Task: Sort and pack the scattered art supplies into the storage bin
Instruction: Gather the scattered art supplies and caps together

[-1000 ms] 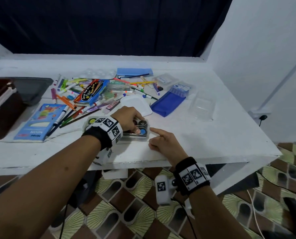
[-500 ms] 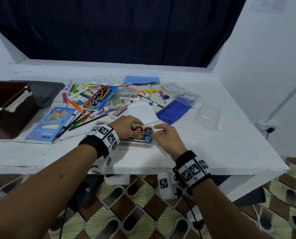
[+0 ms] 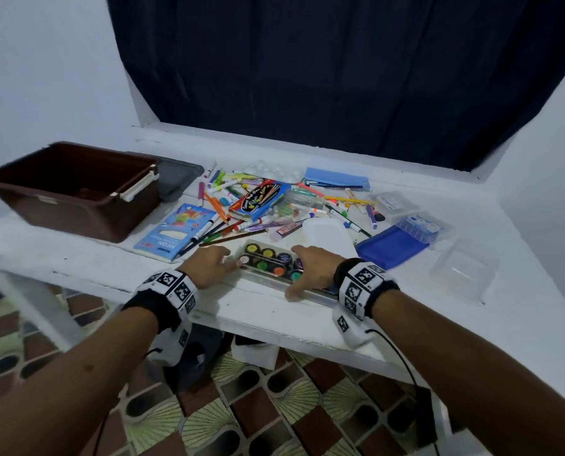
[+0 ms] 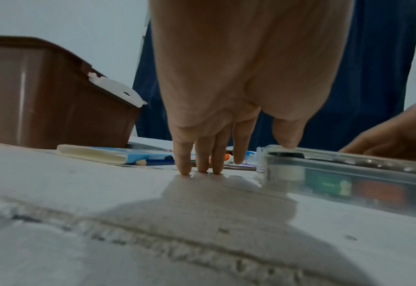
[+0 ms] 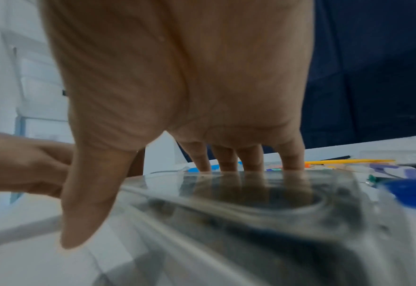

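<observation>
A clear plastic case of coloured paint pots [image 3: 274, 264] lies near the front edge of the white table [image 3: 307, 311]. My left hand [image 3: 212, 263] is at the case's left end. Its straight fingertips [image 4: 185, 170] touch the table and its thumb rests on the case's corner [image 4: 337, 180]. My right hand [image 3: 310, 268] spans the right part of the case [image 5: 251, 203], with fingers [image 5: 226, 160] at the far edge and thumb down at the near edge. The brown storage bin [image 3: 77, 215] stands open at the far left.
Behind the case lies a pile of markers and pencils [image 3: 258, 205], a light blue Neon box [image 3: 175, 232], a white palette [image 3: 327, 232] and a blue pouch [image 3: 393, 248]. An empty clear box [image 3: 462, 274] sits at right. A grey lid [image 3: 175, 176] lies beside the bin.
My left hand has come off the pots and moved to the case's left end. My right hand has moved from beside the case onto its right part. The head view has swung left.
</observation>
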